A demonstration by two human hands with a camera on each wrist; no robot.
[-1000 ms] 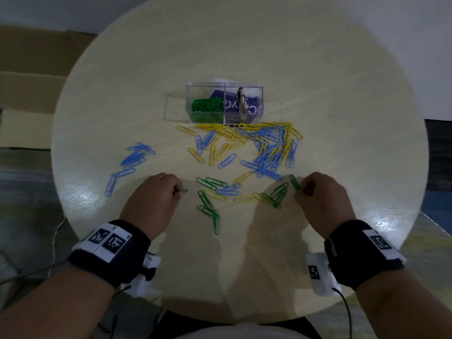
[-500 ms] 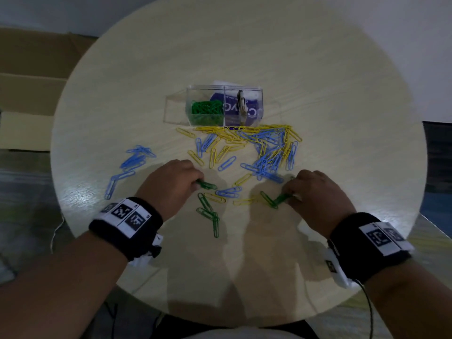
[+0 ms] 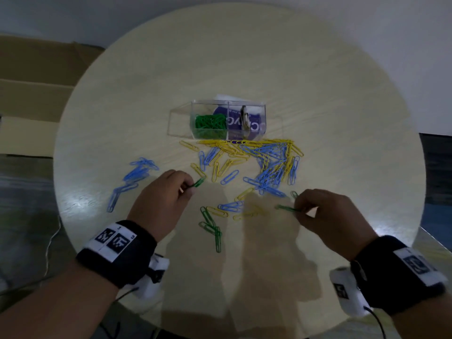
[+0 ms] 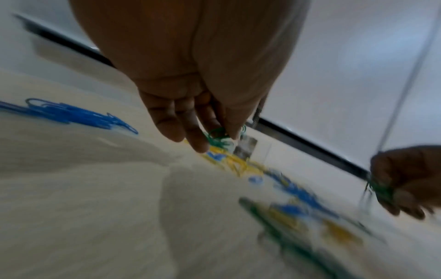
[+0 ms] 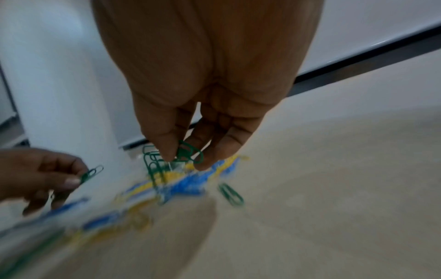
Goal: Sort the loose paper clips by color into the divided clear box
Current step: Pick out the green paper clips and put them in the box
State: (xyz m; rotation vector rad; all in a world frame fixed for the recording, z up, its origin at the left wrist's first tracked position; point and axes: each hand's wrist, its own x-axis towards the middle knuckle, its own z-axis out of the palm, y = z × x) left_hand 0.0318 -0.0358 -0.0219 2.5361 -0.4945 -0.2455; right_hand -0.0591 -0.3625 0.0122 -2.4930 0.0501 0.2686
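The divided clear box [image 3: 259,111] stands mid-table; its left compartment holds a heap of green clips [image 3: 210,122]. In front of it lies a mixed spread of yellow and blue clips [image 3: 266,157]. My left hand [image 3: 166,196] is raised off the table and pinches green clips [image 3: 198,182] between thumb and fingers, seen blurred in the left wrist view [image 4: 216,138]. My right hand [image 3: 327,216] pinches several green clips [image 5: 183,154], one sticking out to the left [image 3: 286,208]. Loose green clips [image 3: 211,227] lie between my hands.
A separate group of blue clips [image 3: 137,173] lies at the left of the round pale table [image 3: 244,57]. One green clip [image 3: 294,194] lies just beyond my right hand. Cardboard [image 3: 31,89] sits on the floor beyond the table's left edge.
My left hand picked a green clip off the table and lifted it up and away. My right hand drew back to the right, lifting its green clips off the surface.
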